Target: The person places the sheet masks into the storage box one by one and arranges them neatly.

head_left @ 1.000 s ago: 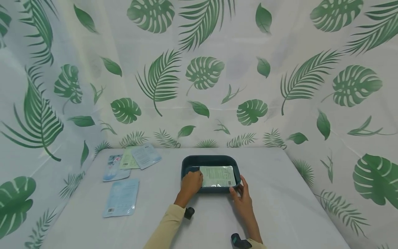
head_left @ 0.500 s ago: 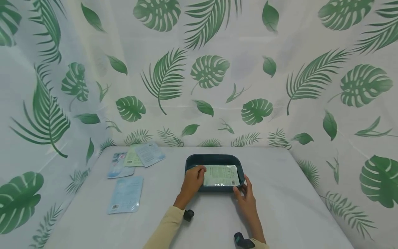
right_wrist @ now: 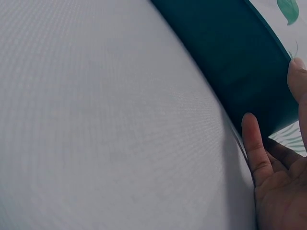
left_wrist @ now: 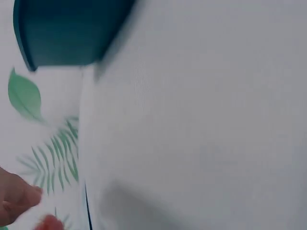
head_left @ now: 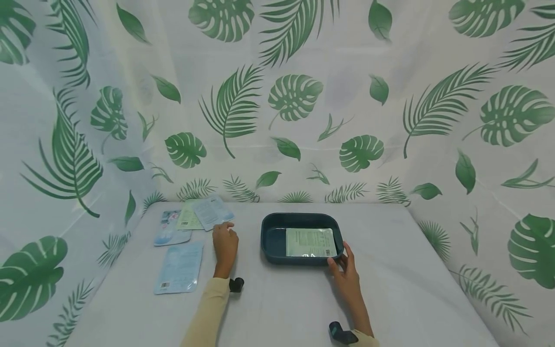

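Observation:
My left hand is over the table between the packets and the tray, fingers loosely bent and holding nothing. Its fingertips come close to a pale blue sheet-mask packet in the head view. In the left wrist view, part of that hand shows at the lower left. My right hand holds the near right corner of a dark teal tray, thumb on the front and fingers along the right side. Inside the tray's right part lies a light green sheet-mask packet, printed side up.
At the left lie a light green packet, partly under the pale blue one, and a flowered blue packet. Another light blue packet lies nearer. A leaf-printed curtain encloses the white table.
My left hand has drawn away from the green packet in the tray and moved left toward the other packets. The right hand has stayed at the tray's corner. The head view has shifted slightly.

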The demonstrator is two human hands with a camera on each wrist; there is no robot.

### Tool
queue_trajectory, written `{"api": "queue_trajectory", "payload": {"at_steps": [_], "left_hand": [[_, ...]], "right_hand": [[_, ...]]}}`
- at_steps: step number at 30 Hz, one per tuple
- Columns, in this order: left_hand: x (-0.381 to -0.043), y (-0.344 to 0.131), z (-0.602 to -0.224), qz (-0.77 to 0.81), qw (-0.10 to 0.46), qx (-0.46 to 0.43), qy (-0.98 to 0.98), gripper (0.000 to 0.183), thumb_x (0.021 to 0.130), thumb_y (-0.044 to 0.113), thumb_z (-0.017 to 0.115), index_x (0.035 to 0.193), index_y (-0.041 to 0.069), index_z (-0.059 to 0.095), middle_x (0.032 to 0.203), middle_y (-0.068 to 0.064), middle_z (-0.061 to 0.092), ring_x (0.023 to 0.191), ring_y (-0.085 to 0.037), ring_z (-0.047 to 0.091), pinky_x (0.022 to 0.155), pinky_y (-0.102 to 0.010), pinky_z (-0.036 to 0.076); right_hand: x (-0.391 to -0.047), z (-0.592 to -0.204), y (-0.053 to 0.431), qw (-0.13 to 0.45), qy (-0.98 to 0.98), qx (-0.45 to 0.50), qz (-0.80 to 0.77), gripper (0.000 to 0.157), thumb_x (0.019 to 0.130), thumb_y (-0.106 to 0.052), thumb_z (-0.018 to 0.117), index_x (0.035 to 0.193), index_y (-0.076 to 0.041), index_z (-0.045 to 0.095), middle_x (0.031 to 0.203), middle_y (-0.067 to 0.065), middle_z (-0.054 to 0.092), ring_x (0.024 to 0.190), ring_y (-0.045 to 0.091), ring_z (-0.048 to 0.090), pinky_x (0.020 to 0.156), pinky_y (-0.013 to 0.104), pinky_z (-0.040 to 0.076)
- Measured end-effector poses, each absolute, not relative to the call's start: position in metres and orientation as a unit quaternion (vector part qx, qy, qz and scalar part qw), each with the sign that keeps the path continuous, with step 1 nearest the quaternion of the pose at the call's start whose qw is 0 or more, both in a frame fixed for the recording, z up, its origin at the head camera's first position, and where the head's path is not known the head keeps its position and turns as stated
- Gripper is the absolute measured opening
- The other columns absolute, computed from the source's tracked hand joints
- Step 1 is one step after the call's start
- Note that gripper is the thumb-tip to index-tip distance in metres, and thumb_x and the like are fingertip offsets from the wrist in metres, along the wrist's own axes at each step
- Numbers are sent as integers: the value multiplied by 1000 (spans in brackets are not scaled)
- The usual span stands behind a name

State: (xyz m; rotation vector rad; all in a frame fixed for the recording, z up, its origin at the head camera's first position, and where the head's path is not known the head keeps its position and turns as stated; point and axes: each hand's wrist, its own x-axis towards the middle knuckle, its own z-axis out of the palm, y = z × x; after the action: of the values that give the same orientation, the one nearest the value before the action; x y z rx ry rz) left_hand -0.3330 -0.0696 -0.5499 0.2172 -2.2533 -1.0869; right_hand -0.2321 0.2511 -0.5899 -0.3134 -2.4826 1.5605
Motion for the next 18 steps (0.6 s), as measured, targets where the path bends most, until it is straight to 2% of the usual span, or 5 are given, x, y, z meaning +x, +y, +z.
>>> {"api": "queue_trajectory", "payload": {"at_steps": [4, 8, 10, 13, 18], "left_hand": [[-331, -87, -555, -352, 253, 145, -889, 25, 87, -4, 55, 108, -5, 69, 120, -32, 51, 113, -49, 46, 93, -58, 39], [-327, -97, -563, -295, 184, 156, -925, 36, 91, 6, 56, 124, -9, 58, 137, -42, 34, 133, -62, 24, 109, -67, 23], [-326, -100, -566, -277, 154, 153, -936, 44, 94, 12, 57, 132, -9, 52, 143, -45, 27, 136, -65, 15, 112, -68, 17], [-325, -103, -567, -261, 116, 147, -947, 54, 98, 22, 55, 141, -9, 43, 149, -44, 19, 138, -66, 8, 112, -69, 14], [-326, -105, -561, -255, 103, 147, -950, 54, 99, 24, 55, 142, -6, 42, 150, -42, 23, 137, -67, 9, 111, -71, 13]], "right_hand": [[-231, -588, 253, 101, -837, -105, 527, 79, 96, -47, 57, 157, -30, 11, 152, 25, 36, 140, 42, 38, 102, 56, 43], [-231, -589, 255, 102, -833, -100, 534, 78, 96, -46, 58, 157, -30, 12, 152, 25, 36, 140, 42, 38, 103, 57, 42], [-231, -590, 255, 103, -832, -96, 537, 79, 95, -46, 59, 157, -30, 12, 152, 25, 36, 140, 43, 37, 103, 57, 42], [-231, -590, 255, 104, -831, -92, 539, 79, 95, -45, 59, 157, -30, 12, 152, 26, 35, 139, 44, 37, 103, 57, 41], [-231, -591, 252, 100, -831, -98, 539, 80, 95, -46, 59, 157, -31, 10, 153, 25, 34, 140, 44, 36, 104, 57, 40]]}}
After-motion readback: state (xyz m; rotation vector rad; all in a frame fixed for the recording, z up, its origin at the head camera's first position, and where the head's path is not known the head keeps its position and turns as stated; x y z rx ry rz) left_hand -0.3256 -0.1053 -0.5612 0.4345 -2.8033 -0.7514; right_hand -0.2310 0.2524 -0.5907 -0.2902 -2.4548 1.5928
